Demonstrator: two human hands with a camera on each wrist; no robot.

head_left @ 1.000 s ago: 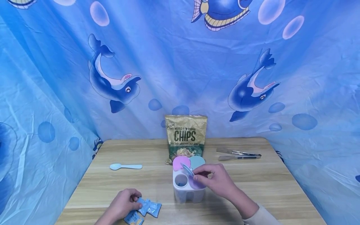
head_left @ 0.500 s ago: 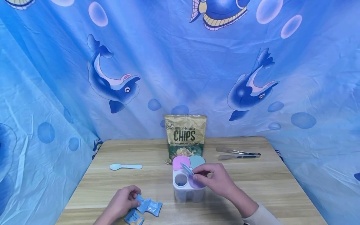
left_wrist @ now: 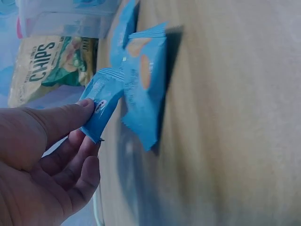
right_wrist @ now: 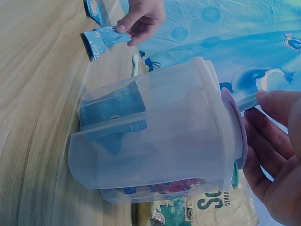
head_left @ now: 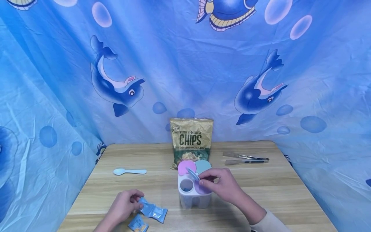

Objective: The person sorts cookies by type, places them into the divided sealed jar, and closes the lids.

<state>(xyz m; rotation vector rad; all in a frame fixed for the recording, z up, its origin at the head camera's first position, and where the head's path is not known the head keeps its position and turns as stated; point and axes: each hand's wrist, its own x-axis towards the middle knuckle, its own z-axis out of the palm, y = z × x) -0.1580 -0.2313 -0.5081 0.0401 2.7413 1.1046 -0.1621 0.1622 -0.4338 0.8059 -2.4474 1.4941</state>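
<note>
My left hand [head_left: 121, 206] pinches a small blue snack packet [left_wrist: 101, 106] by one end, between thumb and fingers. Two more blue packets lie by it: one packet [head_left: 159, 214] to the right, another packet [head_left: 138, 223] nearer the front edge. With thumb and fingers my right hand [head_left: 224, 185] holds a light blue round lid [head_left: 192, 174] tilted up over a clear container [right_wrist: 174, 136]. Beneath that lid, the front-left round opening [head_left: 186, 186] is uncovered. Blue packets [right_wrist: 113, 110] show through the container's wall. Pink [head_left: 186, 167], teal [head_left: 204, 166] and purple [head_left: 202, 190] lids cover the other openings.
A bag of chips [head_left: 191, 138] stands behind the container. To the left lies a light blue spoon [head_left: 129, 171], and tongs [head_left: 246, 159] lie at the back right. A blue sea-patterned curtain [head_left: 185, 71] hangs behind the wooden table [head_left: 261, 206].
My left hand has shifted slightly up and to the left, drawing its packet a little away from the frontmost one. The right hand and lid stay in place.
</note>
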